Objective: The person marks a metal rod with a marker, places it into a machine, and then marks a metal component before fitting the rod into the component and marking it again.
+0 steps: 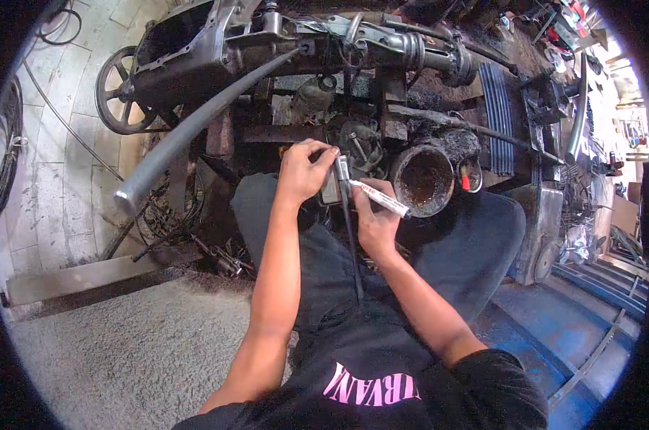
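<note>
My right hand (377,226) grips a white marker (383,200) with red lettering like a pen, its tip pointing left. The tip is right at the upper end of a dark metal bar (349,236), which runs down between my legs toward my lap. A shiny metal piece (342,168) shows at the bar's top. My left hand (304,172) is closed there, thumb and fingers pinched at the shiny piece. Below the left fingers is a small flat rectangular piece (330,190), partly hidden.
A greasy machine (267,57) with a handwheel (116,89) spans the front. Its long grey lever (195,125) juts toward the left. A round metal pot (423,180) stands right of my hands, near a red-handled tool (465,179). Blue metal framing (575,373) lies at right.
</note>
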Demonstrator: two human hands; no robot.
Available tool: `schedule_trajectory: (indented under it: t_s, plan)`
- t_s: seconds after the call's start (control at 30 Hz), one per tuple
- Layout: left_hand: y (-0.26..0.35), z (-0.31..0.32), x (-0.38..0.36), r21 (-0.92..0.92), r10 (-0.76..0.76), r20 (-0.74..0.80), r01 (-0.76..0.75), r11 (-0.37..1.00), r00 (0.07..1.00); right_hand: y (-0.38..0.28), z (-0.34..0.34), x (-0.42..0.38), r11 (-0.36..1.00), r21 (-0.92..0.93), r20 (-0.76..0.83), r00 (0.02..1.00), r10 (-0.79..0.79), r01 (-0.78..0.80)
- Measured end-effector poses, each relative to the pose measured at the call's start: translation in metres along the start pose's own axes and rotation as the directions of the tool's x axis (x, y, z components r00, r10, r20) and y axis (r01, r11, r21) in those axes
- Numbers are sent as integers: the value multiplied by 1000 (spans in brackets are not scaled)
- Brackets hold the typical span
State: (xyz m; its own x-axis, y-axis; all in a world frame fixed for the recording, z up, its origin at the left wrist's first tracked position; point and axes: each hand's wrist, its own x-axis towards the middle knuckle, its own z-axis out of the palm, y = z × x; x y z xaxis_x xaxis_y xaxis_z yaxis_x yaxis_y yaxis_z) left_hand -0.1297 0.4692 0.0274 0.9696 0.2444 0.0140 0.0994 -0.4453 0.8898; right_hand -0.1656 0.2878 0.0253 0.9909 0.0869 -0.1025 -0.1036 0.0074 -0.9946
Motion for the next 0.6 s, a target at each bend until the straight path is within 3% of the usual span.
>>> schedule_trajectory:
  t_s: [0.03,0.17,0.43,0.47,0.53,0.6]
  plan:
    - [0,0,0,-11,-14,8,15,1000,1000,4,0,1,997,67,-15,999,43,-42]
    - [3,-1,1,-113,-70,68,77,991,995,11,-1,1,999,51,-38,999,1,1]
    - [-2,0,3,-177,-58,108,77,981,992,-7,2,0,985,-75,38,988,-151,153]
    - [-2,0,3,-204,-55,108,76,976,993,-6,2,1,985,-74,38,988,-151,154]
    - [-5,0,3,-214,-77,125,103,971,989,1,2,1,999,-45,-27,1000,4,-5]
    - [-6,0,4,-222,-97,143,127,967,985,6,0,2,1000,-4,-34,999,-20,20]
